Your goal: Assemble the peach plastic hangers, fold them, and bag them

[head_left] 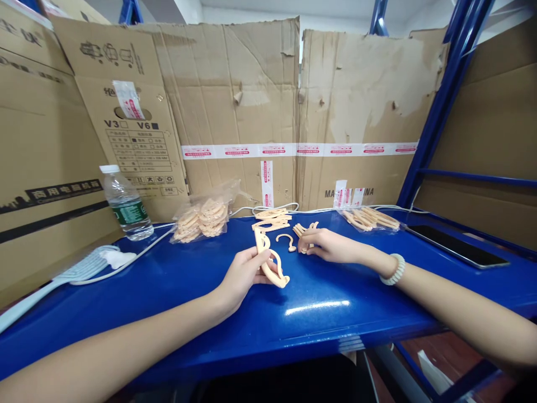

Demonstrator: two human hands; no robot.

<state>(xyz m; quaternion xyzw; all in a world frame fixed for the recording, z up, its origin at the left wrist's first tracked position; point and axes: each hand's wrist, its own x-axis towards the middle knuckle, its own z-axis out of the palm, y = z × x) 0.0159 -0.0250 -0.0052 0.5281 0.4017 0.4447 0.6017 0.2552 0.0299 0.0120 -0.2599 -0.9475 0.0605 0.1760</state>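
My left hand (247, 271) is closed around a cream plastic hanger piece (274, 274), a curved arm with openings, held tilted above the table. My right hand (321, 244) is to the right, its fingertips pinched down on a small cream plastic piece (304, 250) that they mostly cover. Just behind those fingers lie several cream hanger parts (300, 228) in a small pile. Between my two hands a single cream hanger hook (289, 242) rests flat on the table. Farther back is a loose stack of cream hanger arms (272, 217).
On the blue table (327, 324), clear bags of hanger parts lie back left (205, 218) and back right (369, 218). A water bottle (128, 207) and a pale blue brush-like object (86, 266) are left, a phone-like black slab (457, 245) right. Cardboard (235, 101) walls the back.
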